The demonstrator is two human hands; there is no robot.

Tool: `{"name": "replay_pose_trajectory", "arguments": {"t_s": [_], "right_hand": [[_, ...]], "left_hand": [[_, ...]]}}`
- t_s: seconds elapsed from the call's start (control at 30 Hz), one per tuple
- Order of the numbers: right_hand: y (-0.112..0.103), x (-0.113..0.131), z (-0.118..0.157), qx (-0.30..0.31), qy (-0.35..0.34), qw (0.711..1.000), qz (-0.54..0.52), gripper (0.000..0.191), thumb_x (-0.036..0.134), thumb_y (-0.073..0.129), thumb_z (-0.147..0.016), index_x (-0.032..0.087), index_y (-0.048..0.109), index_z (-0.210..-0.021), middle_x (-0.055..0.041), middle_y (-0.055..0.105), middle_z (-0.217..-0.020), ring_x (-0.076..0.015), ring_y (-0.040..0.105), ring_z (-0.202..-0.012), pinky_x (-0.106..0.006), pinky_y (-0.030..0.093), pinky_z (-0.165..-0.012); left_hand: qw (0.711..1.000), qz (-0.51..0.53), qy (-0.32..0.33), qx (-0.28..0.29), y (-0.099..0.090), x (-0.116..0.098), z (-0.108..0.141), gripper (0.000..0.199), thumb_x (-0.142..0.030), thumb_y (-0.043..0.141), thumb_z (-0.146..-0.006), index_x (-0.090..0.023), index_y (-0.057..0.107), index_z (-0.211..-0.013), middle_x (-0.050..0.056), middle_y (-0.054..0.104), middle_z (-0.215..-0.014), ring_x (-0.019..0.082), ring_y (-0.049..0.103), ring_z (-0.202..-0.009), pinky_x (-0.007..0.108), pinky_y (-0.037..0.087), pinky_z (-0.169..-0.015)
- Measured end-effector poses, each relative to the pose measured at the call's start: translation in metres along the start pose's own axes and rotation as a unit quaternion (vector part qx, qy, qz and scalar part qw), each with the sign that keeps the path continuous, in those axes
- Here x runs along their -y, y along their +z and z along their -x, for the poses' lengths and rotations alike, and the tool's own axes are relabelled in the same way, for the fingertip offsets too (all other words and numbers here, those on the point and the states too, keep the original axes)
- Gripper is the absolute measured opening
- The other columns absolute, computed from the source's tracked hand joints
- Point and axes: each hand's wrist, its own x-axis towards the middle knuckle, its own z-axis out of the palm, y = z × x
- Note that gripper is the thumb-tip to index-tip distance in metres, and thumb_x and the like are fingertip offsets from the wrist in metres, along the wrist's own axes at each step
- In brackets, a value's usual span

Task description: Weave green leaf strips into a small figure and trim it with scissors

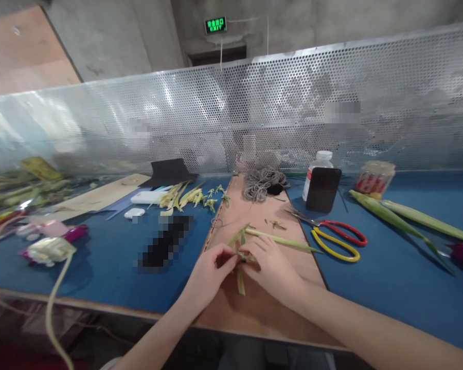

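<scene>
My left hand and my right hand meet over a strip of brown board at the table's front. Between their pinched fingertips is a small bundle of green leaf strips, with ends poking out above and below. The fingers cover most of it, so its shape is hard to make out. A long pale-green leaf lies just beyond my right hand. Small leaf scraps are scattered past it. Red-and-yellow-handled scissors rest to the right, blades pointing away to the left.
Grey cord is heaped at the board's far end. A black phone leans on a white-capped bottle; a jar and long leaves lie right. Leaf pieces lie left. A perforated metal screen closes the back.
</scene>
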Motion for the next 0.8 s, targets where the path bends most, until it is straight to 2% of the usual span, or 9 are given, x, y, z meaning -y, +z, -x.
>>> {"name": "replay_pose_trajectory", "arguments": {"t_s": [0.23,0.5,0.63,0.8], "right_hand": [[-0.0027,-0.0017,0.0005,0.026,0.013,0.998,-0.051,0.012,0.016,0.051,-0.082,0.02,0.061,-0.087,-0.0051,0.062,-0.087,-0.0211,0.051,-0.092,-0.042,0.038,-0.086],[-0.0033,0.0015,-0.0017,0.019,0.046,0.997,-0.064,0.009,0.013,0.052,-0.079,0.018,0.057,-0.073,-0.0029,0.058,-0.077,-0.018,0.051,-0.08,-0.035,0.039,-0.076],[-0.0047,0.0045,-0.0029,0.017,0.061,0.995,-0.071,0.013,0.009,0.052,-0.075,0.018,0.051,-0.065,-0.0006,0.054,-0.069,-0.0156,0.049,-0.071,-0.031,0.039,-0.07],[-0.0026,0.0061,-0.0027,0.008,0.046,0.996,-0.076,0.016,0.009,0.052,-0.073,0.019,0.048,-0.061,0.0001,0.052,-0.065,-0.0146,0.047,-0.068,-0.029,0.038,-0.066]], "left_hand": [[0.995,0.059,-0.083,0.009,0.0002,0.0035,-0.0001,0.021,-0.037,0.052,-0.075,-0.017,0.057,-0.08,-0.002,0.053,-0.061,0.011,0.047,-0.053,0.019,0.033,-0.045],[0.996,0.051,-0.078,0.012,-0.0008,0.0,0.0002,0.022,-0.038,0.053,-0.075,-0.016,0.057,-0.076,-0.004,0.048,-0.056,0.008,0.043,-0.048,0.018,0.032,-0.043],[0.996,0.053,-0.077,0.012,0.0,0.0008,-0.0002,0.02,-0.035,0.053,-0.075,-0.016,0.056,-0.076,-0.004,0.051,-0.058,0.008,0.045,-0.048,0.018,0.033,-0.043],[0.997,0.053,-0.061,0.003,0.0014,-0.0008,-0.0017,0.019,-0.034,0.052,-0.075,-0.015,0.055,-0.075,-0.003,0.052,-0.059,0.01,0.048,-0.05,0.021,0.038,-0.047]]}}
